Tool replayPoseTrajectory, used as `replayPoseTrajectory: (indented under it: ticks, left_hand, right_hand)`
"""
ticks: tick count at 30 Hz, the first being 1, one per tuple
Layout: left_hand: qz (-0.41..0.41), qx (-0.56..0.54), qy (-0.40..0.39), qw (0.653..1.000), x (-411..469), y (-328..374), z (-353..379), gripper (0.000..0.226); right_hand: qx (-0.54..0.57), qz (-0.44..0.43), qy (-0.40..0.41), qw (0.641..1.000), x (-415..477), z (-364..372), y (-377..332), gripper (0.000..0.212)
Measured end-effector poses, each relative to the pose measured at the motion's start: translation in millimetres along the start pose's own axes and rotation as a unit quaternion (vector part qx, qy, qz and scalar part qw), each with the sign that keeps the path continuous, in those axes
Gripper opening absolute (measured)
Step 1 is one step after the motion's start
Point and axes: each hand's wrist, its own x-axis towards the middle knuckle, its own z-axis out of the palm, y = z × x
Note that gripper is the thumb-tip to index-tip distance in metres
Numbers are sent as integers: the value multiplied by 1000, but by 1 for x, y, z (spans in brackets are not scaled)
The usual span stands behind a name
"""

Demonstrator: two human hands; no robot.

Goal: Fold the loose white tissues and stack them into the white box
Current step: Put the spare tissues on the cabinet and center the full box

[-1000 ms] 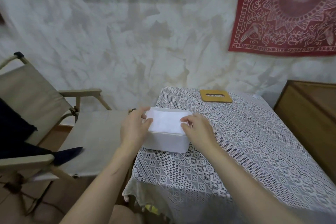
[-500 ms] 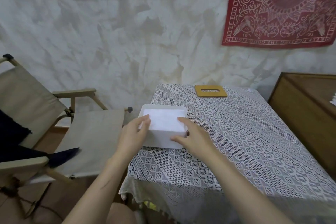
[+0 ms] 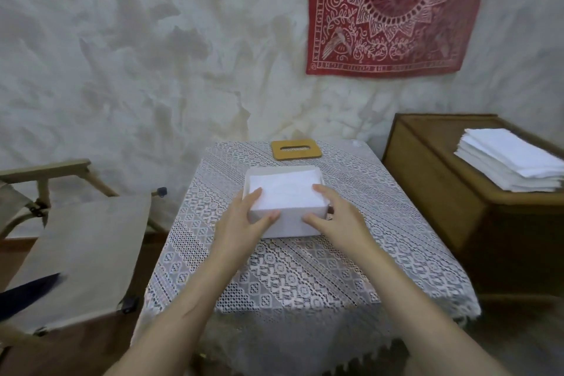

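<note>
A white box (image 3: 287,224) stands on the lace-covered table (image 3: 305,281), filled to the rim with flat white tissues (image 3: 287,191). My left hand (image 3: 241,223) holds the box's near left corner, fingers along the rim and thumb on the front wall. At the near right corner my right hand (image 3: 338,220) holds it the same way. A stack of loose white tissues (image 3: 509,159) lies on the wooden cabinet (image 3: 442,192) at the right.
A tan wooden lid with a slot (image 3: 296,149) lies at the table's far edge, behind the box. A canvas folding chair (image 3: 82,253) stands close to the table's left side. The wall is right behind the table.
The box has slid from the table's left edge toward its middle, both hands staying on it. My view has turned right, bringing the cabinet's tissue stack into sight.
</note>
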Motion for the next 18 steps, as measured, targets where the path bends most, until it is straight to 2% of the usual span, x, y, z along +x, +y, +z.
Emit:
replayPoseTrajectory:
  ticks: [13,18]
  left_hand:
    - [8,67,-7,998,16,13,29,80]
    - [34,118,-10,992,18,22,25,76]
  right_hand:
    - [-7,18,-16,1000,25,-14,23,75]
    - [9,8,-19,1000,23,-23,24,70]
